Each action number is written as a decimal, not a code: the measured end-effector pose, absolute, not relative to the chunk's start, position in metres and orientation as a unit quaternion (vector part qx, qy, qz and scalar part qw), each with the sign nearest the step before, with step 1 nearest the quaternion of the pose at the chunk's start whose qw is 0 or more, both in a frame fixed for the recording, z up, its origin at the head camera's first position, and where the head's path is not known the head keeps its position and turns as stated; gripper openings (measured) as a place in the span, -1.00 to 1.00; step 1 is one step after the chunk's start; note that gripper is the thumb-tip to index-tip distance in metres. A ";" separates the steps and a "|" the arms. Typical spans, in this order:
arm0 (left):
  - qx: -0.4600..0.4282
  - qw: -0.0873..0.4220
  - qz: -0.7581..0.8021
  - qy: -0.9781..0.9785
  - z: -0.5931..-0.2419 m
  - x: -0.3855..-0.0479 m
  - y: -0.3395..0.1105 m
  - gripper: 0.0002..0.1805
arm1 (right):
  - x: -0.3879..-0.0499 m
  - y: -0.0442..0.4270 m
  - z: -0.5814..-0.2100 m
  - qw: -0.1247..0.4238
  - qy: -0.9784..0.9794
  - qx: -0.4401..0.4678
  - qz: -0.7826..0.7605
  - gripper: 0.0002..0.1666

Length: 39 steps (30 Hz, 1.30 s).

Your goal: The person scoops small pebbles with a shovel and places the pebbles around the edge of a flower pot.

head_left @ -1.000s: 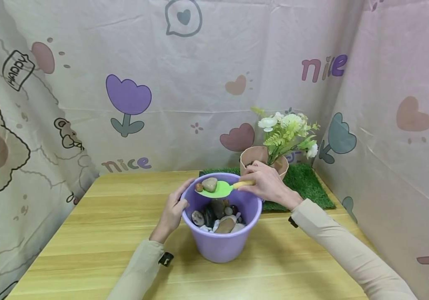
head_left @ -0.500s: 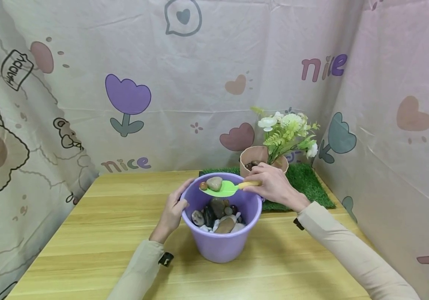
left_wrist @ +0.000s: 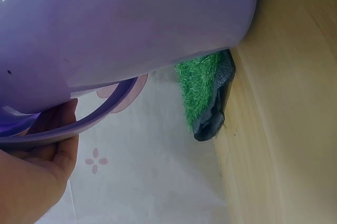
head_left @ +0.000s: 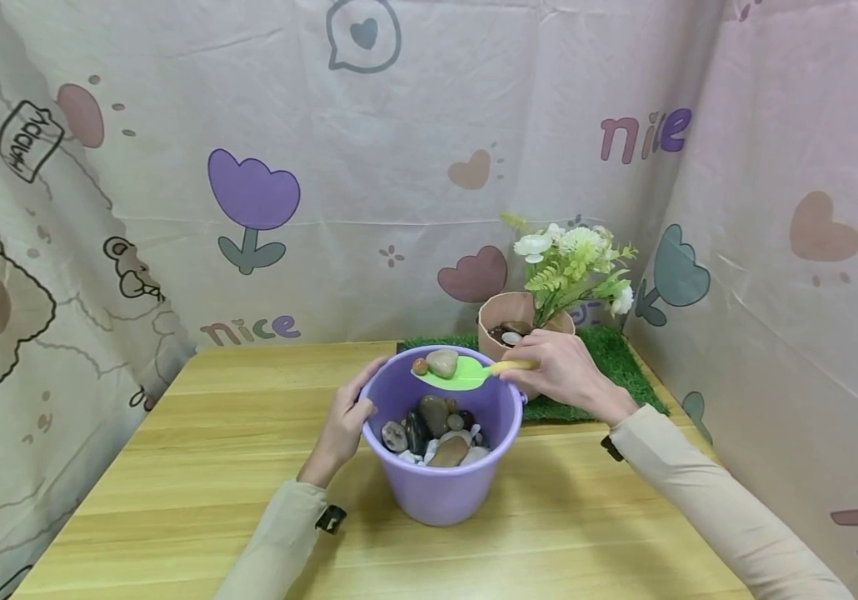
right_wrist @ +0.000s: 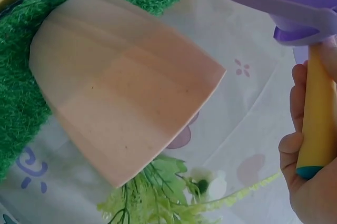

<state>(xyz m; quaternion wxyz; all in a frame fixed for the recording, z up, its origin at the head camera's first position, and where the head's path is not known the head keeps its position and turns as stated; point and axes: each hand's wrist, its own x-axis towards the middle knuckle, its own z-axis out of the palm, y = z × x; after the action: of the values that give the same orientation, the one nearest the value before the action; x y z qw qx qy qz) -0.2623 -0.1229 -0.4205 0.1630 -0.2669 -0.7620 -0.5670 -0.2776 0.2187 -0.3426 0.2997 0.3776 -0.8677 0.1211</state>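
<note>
Green shovel (head_left: 468,377) in the right hand (head_left: 566,373), fingers curled round its yellow handle (head_left: 515,366). Left hand (head_left: 341,421) grips the rim of the purple bucket (head_left: 440,496) between 9 and 10 o'clock. Blade hangs over the far part of the bucket's mouth, 12 to 1 o'clock, carrying a large pale stone (head_left: 442,362) and, on its 9 o'clock side, a small reddish stone (head_left: 420,367).

Risks, my judgement: both stones sit toward the blade's tip, away from the grip. Small one lies at the very edge, looks round, could roll off with a slight tilt. A wrist twist could tip the large one too. Likely landing: back among the loose stones (head_left: 432,412) in the bucket. A knock against the 1 o'clock rim would jolt the load. Beige pot (right_wrist: 126,87) stands just beyond, 1 to 2 o'clock, its white flowers (head_left: 579,246) exposed to a stray arm.

Writing, all on the wall cloth (head_left: 399,167), clock centred on bucket: "nice" near 10 and again near 1; "HAPPY" farther out at 10. No brand readable on bucket or shovel.
</note>
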 end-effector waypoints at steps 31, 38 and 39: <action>-0.275 0.167 -0.568 -0.758 -0.421 -0.263 -0.123 -0.21 | -0.281 0.263 -0.316 0.363 -0.869 0.322 0.095 -0.74; -0.273 0.166 -0.571 -0.756 -0.421 -0.263 -0.123 -0.21 | -0.289 0.279 -0.312 0.337 -0.896 0.280 0.070 -0.76; -0.273 0.165 -0.571 -0.756 -0.421 -0.263 -0.123 -0.21 | -0.290 0.281 -0.312 0.331 -0.902 0.271 0.066 -0.75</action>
<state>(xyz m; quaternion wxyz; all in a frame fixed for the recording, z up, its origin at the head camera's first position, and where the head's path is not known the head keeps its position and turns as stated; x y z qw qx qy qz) -0.2628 -0.1226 -0.4209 0.1653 -0.2731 -0.7565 -0.5708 -0.2900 0.2808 -0.3120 0.3306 0.2706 -0.9017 0.0665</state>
